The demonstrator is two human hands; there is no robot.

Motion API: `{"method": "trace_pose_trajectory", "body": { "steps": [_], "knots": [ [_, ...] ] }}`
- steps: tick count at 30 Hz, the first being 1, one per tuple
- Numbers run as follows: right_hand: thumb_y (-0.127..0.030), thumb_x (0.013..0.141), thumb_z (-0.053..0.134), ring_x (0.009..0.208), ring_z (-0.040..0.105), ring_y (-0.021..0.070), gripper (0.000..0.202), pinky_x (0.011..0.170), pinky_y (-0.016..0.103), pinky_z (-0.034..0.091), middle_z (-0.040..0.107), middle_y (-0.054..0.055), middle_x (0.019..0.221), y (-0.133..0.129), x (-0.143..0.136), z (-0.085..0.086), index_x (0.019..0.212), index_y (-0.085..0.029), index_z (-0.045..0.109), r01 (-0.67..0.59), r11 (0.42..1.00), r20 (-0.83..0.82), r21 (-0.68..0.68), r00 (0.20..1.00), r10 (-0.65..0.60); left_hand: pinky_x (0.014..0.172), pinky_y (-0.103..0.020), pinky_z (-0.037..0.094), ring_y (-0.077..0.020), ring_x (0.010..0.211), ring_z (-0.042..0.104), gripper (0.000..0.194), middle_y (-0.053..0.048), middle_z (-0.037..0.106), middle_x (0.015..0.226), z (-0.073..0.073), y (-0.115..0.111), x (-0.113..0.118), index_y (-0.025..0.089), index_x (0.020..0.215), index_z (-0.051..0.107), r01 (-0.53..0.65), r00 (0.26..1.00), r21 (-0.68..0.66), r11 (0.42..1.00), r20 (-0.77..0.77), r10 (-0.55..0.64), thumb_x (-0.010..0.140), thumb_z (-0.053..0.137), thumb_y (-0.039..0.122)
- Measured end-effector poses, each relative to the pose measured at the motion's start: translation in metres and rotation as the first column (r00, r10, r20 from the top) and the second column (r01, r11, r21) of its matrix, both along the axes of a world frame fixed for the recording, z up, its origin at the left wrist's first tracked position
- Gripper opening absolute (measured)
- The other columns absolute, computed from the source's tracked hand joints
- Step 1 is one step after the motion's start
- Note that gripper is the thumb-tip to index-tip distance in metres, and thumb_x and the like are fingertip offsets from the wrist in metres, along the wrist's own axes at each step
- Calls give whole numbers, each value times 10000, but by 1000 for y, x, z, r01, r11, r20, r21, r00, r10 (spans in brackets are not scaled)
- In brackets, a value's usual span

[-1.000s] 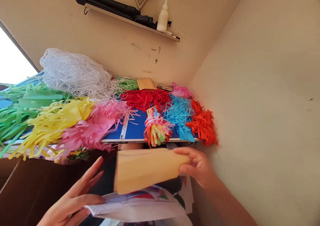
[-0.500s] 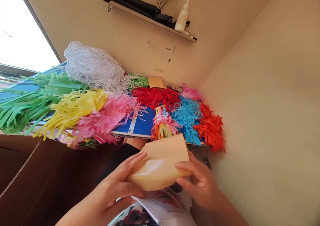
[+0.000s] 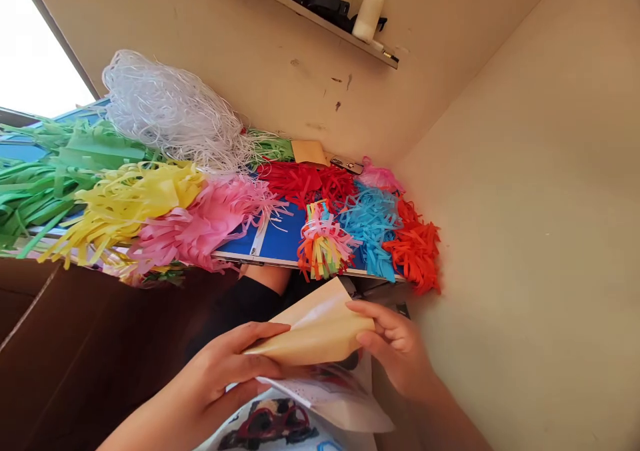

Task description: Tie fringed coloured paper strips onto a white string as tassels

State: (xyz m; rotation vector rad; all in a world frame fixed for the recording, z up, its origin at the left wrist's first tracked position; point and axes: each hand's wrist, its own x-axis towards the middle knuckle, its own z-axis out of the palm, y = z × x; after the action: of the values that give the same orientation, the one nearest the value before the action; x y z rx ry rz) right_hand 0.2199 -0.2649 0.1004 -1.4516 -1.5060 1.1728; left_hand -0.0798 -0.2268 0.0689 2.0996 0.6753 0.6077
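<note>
Above my lap I hold a folded sheet of yellowish-tan, slightly glossy paper point(image 3: 315, 328). My left hand point(image 3: 235, 358) grips its left side, and a white printed sheet point(image 3: 320, 398) hangs below, its near corner by the left fingers. At the right edge my right hand point(image 3: 395, 344) pinches the tan paper between thumb and fingers. Just beyond, at the table's front edge, lies a bundle of multicoloured paper strips point(image 3: 325, 241) tied round its upper part.
On the blue table point(image 3: 280, 238) lie green point(image 3: 40, 198), yellow point(image 3: 130, 204), pink point(image 3: 210, 221), red point(image 3: 310, 183), blue point(image 3: 373, 228) and orange-red paper fringes point(image 3: 417, 248). White string point(image 3: 170, 111) is heaped behind. A cardboard box point(image 3: 40, 344) stands left; a glue bottle point(image 3: 370, 11) is on the shelf.
The tan paper has tilted and its upper edge has come down, with my right fingers now at its right corner. The view has shifted slightly, and more of the white sheet shows.
</note>
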Motion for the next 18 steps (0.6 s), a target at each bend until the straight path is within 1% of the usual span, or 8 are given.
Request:
{"method": "trace_pose_trajectory", "body": {
  "steps": [3,6,9,11,13,15,16,18],
  "knots": [
    [-483,905,569,719,622,185,396,645,275,507,714,61,955,-1,0,2,1203,-245,675,41,999,30,-8,999,-41,992,-254,492,-208,1219,579,267,-45,546,1408,-21,-5,-4,304,1144,669,-50,999,30,998,14,49,929,529,235],
    [-489,935,514,702,615,172,396,626,266,503,706,61,934,-1,1,2,1205,-246,672,15,999,24,-30,1000,-15,952,-226,516,-190,1131,639,291,-31,653,1273,-35,-9,-9,336,1178,662,-108,994,78,991,18,107,912,564,269],
    [-469,960,472,663,631,174,383,609,277,509,693,42,799,0,3,5,1218,-251,652,-26,998,32,-62,999,28,903,-181,529,-166,1039,679,285,-8,716,1147,-35,-13,-12,357,1158,676,-120,993,125,985,-1,121,896,589,286],
    [-427,966,475,584,607,162,337,580,284,488,666,21,700,2,4,11,1191,-257,660,-13,1000,167,17,986,10,884,-165,530,-157,1008,689,282,-1,731,1101,-32,-15,-11,363,1150,679,-120,992,148,982,-13,124,893,592,286],
    [-371,944,530,582,581,164,257,604,307,458,638,15,659,4,1,21,1106,-262,697,-36,967,396,252,916,-69,861,-158,535,-152,976,697,286,-1,740,1069,-28,-17,-8,364,1155,676,-143,988,177,974,-23,150,891,595,291],
    [-340,899,601,730,608,201,215,726,368,436,671,46,773,8,-5,33,1067,-264,711,-196,872,590,448,798,-124,845,-160,539,-150,964,699,296,-2,740,1074,-24,-18,-3,365,1170,666,-161,984,213,964,-47,174,897,582,286],
    [-340,885,620,842,617,229,230,805,407,410,693,68,877,10,-10,40,1083,-258,703,-300,830,662,470,742,-107,839,-161,540,-150,964,698,297,-3,738,1083,-21,-19,-1,363,1173,663,-157,983,235,959,-53,173,904,567,280],
    [-342,894,609,990,605,256,266,921,455,335,704,96,1042,16,-20,51,1125,-231,677,-485,788,765,378,643,29,847,-166,537,-150,978,695,300,-5,734,1108,-15,-19,4,353,1174,659,-122,990,286,950,-38,139,919,530,260]
  ]
}}
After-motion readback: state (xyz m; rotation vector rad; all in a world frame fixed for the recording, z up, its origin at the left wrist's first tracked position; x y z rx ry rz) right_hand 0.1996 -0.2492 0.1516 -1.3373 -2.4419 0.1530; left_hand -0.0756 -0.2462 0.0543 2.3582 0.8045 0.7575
